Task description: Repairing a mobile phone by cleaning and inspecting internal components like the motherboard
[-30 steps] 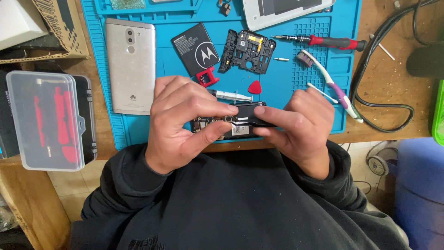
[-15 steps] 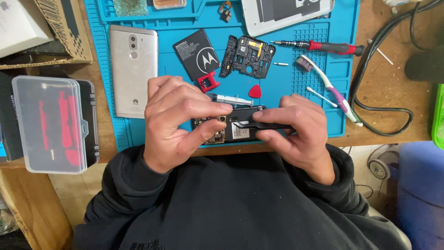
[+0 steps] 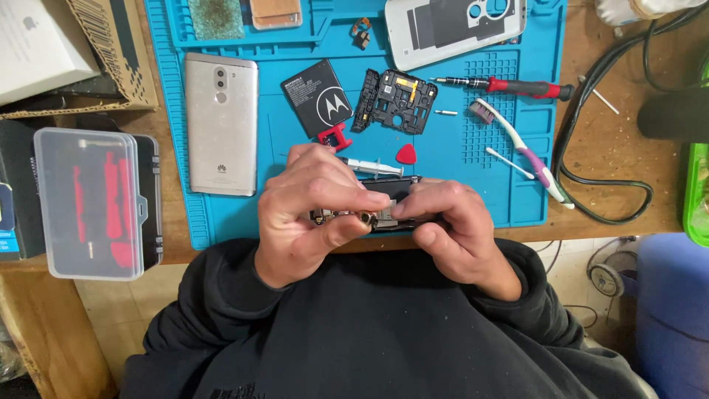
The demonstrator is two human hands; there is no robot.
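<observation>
Opened phone (image 3: 384,203) is sitting between both hands at the near edge of the blue mat (image 3: 473,192), over the person's lap. Going left to right relative to that mat: clear plastic case with red parts (image 3: 92,203) is lying off its left edge; silver phone (image 3: 221,122) is lying face down on its left part; black battery (image 3: 317,92) and black inner frame (image 3: 395,100) are lying near its centre, with a red pick (image 3: 406,154) and small syringe (image 3: 373,167) just beyond the hands. Left hand (image 3: 310,214) is pinching the phone's left end, thumb and fingers clamped on it. Right hand (image 3: 450,229) is gripping the right end, fingers closed over the top edge. Red-handled screwdriver (image 3: 517,87) and toothbrush (image 3: 521,148) are lying on the mat's right part; black cable (image 3: 591,148) is looping off its right edge. Judgement: light, stiff, but fragile with its internals exposed; best gripped by the outer frame edges, not the board or connectors.
</observation>
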